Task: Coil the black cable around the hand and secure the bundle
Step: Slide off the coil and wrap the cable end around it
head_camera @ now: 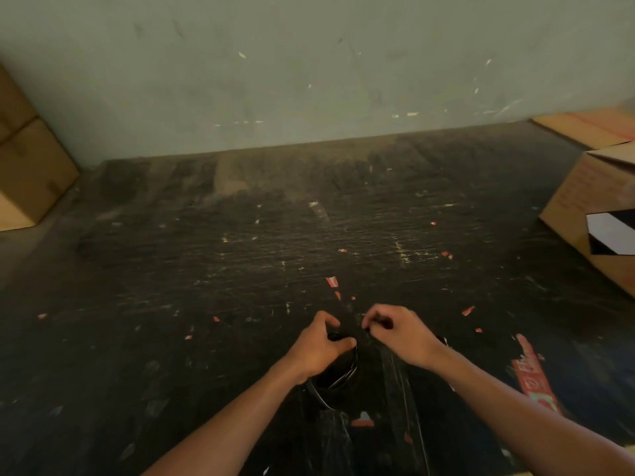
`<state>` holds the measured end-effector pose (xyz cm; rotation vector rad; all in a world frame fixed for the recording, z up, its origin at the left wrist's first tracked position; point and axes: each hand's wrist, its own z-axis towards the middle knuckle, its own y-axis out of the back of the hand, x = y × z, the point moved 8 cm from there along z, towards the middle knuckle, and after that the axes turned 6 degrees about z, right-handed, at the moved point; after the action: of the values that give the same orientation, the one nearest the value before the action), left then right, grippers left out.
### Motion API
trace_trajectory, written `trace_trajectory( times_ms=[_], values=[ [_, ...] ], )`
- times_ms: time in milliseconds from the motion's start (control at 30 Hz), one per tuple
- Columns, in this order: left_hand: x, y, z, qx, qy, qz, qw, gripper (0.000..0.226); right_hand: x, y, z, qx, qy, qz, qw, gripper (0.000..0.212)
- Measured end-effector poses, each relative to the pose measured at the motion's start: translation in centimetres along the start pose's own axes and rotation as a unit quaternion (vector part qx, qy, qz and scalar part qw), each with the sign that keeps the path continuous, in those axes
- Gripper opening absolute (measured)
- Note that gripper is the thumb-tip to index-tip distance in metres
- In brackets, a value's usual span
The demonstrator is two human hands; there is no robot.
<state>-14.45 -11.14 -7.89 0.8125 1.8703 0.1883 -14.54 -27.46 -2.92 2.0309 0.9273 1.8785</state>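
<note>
Low in the middle of the head view, above a dark, scuffed floor (pixel 240 269), a bundle of black cable (pixel 338 374) is held in loops. The left hand (pixel 318 345) is closed around the top of the bundle, thumb pressed across it, and the loops hang below the fist toward the person, so that the long axis of the coil runs from the fist down and back toward the wrist. Just beside it, the right hand (pixel 400 333) is curled with fingertips pinched together at the upper end of the coil; a short dark piece seems to be pinched there, but whether it is the cable's free end cannot be told. Cardboard boxes (pixel 31 173) are seen at the left edge and another box (pixel 591 214) at the right, well apart from the hands.
</note>
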Motion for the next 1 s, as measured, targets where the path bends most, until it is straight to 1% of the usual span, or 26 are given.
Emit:
trace_trajectory(
  times_ms=[100, 167, 333, 467, 567, 633, 733, 867, 1000],
  values=[
    [-0.4, 0.3, 0.0, 0.002, -0.022, 0.029, 0.999, 0.056, 3.1, -0.5, 0.2, -0.02, 0.074, 0.002, 0.997, 0.018],
    [-0.8, 0.5, -0.1, 0.006, -0.034, 0.037, 0.999, 0.055, 4.4, -1.0, 0.3, -0.011, 0.105, -0.013, 0.994, 0.018],
    [-1.9, 1.0, -0.5, 0.0, -0.065, 0.051, 0.997, 0.052, 5.7, -2.7, 0.9, 0.046, 0.157, -0.093, 0.982, 0.025],
    [-2.4, 1.2, -0.8, 0.005, -0.063, 0.031, 0.998, 0.051, 6.0, -3.2, 1.0, 0.036, 0.184, -0.153, 0.97, 0.022],
    [-2.7, 1.5, -1.0, 0.007, -0.073, 0.007, 0.997, 0.043, 5.9, -2.7, 1.4, 0.013, 0.178, -0.153, 0.972, 0.022],
    [-2.7, 1.7, -1.3, 0.012, -0.081, -0.002, 0.997, 0.035, 5.6, -2.0, 1.6, -0.008, 0.161, -0.14, 0.977, 0.021],
    [-2.6, 1.8, -1.7, 0.029, -0.085, -0.013, 0.996, 0.029, 4.9, -1.2, 1.9, -0.027, 0.136, -0.113, 0.984, 0.016],
    [-2.3, 1.5, -1.9, 0.061, -0.05, -0.143, 0.987, 0.012, 4.6, -0.9, 2.1, -0.039, 0.124, -0.088, 0.988, 0.013],
    [-2.1, 1.6, -1.8, 0.057, -0.059, -0.157, 0.984, 0.008, 4.2, -0.7, 2.3, -0.043, 0.11, -0.077, 0.99, 0.011]
  ],
)
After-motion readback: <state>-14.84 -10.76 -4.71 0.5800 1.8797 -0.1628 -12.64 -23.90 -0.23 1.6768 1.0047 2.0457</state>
